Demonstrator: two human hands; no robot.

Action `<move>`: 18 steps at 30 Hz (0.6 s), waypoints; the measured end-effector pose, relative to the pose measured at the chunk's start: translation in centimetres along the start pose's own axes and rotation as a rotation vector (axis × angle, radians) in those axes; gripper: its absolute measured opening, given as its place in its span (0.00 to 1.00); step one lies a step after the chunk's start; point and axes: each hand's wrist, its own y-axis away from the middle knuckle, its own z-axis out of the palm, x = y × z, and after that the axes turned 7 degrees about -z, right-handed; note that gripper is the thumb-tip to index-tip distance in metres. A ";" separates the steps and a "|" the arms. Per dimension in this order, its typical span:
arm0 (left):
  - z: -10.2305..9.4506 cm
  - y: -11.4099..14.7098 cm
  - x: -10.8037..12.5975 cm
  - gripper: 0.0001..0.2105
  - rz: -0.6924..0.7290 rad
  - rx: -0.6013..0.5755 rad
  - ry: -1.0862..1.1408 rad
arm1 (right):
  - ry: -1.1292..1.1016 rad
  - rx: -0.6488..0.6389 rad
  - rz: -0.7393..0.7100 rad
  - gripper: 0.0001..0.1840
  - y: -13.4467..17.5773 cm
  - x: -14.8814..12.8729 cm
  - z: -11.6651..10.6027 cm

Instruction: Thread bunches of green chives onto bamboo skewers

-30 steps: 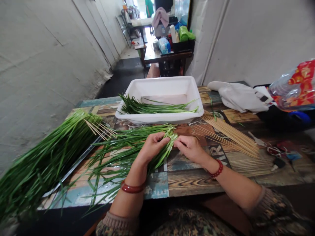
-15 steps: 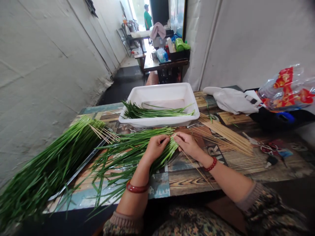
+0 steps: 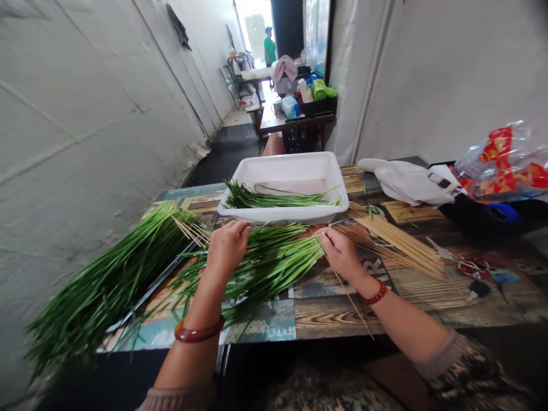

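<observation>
A spread bunch of garlic chives (image 3: 291, 260) lies on the wooden-patterned table, pale ends to the right. My right hand (image 3: 340, 254) pinches those pale ends at the upper corner. A thin bamboo skewer (image 3: 349, 297) slants from beneath the ends toward the table's front edge; whether it pierces them I cannot see. My left hand (image 3: 229, 248) is over the green leaves, fingers bent together; what they hold, if anything, is hidden. Behind the hands stands a white plastic tub (image 3: 285, 215) with more chives (image 3: 274, 197) inside.
At left lies a large chive pile (image 3: 115, 279) with several skewers (image 3: 190, 231) on it and a long metal blade (image 3: 149, 291) alongside. Loose bamboo skewers (image 3: 398, 242), scissors (image 3: 440, 249), keys (image 3: 477, 290), a white cap (image 3: 406, 180) and a plastic bag (image 3: 500, 160) occupy the right. A person (image 3: 269, 48) stands far back.
My left hand has moved left, away from the pale ends and along the leaves. My right hand stays at the ends, slightly farther right. The view has shifted a little.
</observation>
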 end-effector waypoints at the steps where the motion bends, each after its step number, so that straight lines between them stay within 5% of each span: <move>1: -0.4 0.1 0.3 0.15 0.014 0.025 0.086 | 0.006 -0.003 -0.009 0.14 0.1 -0.2 0.0; 3: -0.7 0.3 1.6 0.15 0.072 -0.013 0.255 | 0.012 -0.010 -0.016 0.14 0.2 -0.4 0.0; 10: 1.4 0.1 5.8 0.21 0.203 -0.540 0.576 | -0.155 0.021 0.077 0.18 0.7 0.2 0.0; 18: 0.3 -0.2 5.9 0.10 0.158 -0.505 0.372 | -0.433 -0.080 0.259 0.19 0.3 0.4 0.5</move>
